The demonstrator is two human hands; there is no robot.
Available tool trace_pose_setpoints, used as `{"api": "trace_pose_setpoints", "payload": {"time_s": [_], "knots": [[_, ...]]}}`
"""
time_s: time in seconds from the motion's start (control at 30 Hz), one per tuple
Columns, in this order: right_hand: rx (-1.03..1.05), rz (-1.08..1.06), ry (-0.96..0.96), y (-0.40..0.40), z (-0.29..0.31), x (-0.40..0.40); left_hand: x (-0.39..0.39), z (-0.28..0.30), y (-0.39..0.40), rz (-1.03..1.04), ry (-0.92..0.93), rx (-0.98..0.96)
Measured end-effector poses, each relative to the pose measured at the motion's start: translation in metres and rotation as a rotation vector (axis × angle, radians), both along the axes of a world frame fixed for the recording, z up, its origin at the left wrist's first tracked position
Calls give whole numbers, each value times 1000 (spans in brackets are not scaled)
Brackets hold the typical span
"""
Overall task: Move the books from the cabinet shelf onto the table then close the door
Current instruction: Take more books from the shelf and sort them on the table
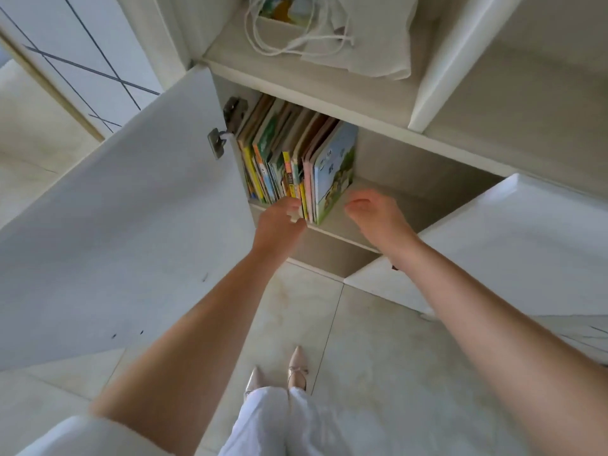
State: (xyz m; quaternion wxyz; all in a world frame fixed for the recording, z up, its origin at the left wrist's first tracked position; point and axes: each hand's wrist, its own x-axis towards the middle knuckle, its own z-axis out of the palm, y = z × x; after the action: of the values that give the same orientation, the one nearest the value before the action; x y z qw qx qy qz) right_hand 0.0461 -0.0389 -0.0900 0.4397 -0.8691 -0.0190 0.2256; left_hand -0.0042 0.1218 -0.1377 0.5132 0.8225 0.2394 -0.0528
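Both doors hang open, the left door (131, 209) wide and the right door (526, 245) angled toward me. The books (296, 159) stand upright in a tight row at the left end of the cabinet shelf (342, 225), all there, none out yet. My left hand (279, 222) is at the spines, fingertips touching the lower edges, fingers loosely curled and gripping nothing yet. My right hand (378, 218) hovers just beside the outermost cover, fingers relaxed and slightly apart, touching nothing. To lift cleanly I judge I should press the row from both ends, palms flat, squeeze, then draw it straight out. Thin ones in the middle could slip, so the squeeze must be firm.
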Motion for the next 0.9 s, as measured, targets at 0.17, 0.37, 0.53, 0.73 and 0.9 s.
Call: {"api": "trace_pose_setpoints", "payload": {"time_s": [0.17,0.37,0.53,0.73,0.9], "knots": [[-19,-50,62,41,-40,61,39,-43,-1,18,-81,-8],[83,-271,222,84,-69,128,69,-86,-12,79,-244,-29],[97,-321,290,94,-87,152,75,-105,-25,144,-318,-169],[59,-255,261,83,-86,153,79,-114,-28,91,-319,-112],[23,-218,201,62,-86,149,68,-129,-40,94,-347,19]]}}
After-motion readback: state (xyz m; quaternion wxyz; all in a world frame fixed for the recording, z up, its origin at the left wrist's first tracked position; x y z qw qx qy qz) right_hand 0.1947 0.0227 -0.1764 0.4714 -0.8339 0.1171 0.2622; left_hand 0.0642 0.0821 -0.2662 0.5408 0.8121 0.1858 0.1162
